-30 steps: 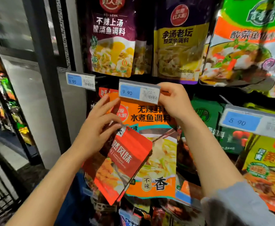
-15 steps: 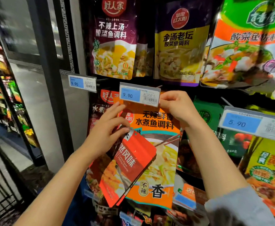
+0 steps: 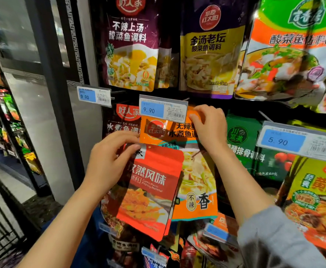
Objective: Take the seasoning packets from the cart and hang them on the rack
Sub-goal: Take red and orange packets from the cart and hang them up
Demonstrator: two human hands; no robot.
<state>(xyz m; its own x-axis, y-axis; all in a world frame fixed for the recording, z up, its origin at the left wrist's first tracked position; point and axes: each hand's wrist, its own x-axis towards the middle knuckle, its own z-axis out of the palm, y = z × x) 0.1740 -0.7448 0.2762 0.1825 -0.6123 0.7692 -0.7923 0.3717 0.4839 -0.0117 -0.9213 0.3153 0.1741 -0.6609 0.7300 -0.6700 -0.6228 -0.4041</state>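
Head view, my left hand pinches red cumin seasoning packet, my right hand pinches orange fish seasoning packet beneath 9.90 price tag

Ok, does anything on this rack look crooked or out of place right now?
Yes: the red cumin-flavour seasoning packet is tilted, not hanging straight. The left hand pinches its top corner, in front of the orange fish seasoning packet, whose top the right hand grips. The other hanging packets look straight.

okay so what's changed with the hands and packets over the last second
The left hand swung the red packet from tilted to nearly upright, still pinching its top corner. The right hand still grips the orange packet top beside the 9.90 tag.
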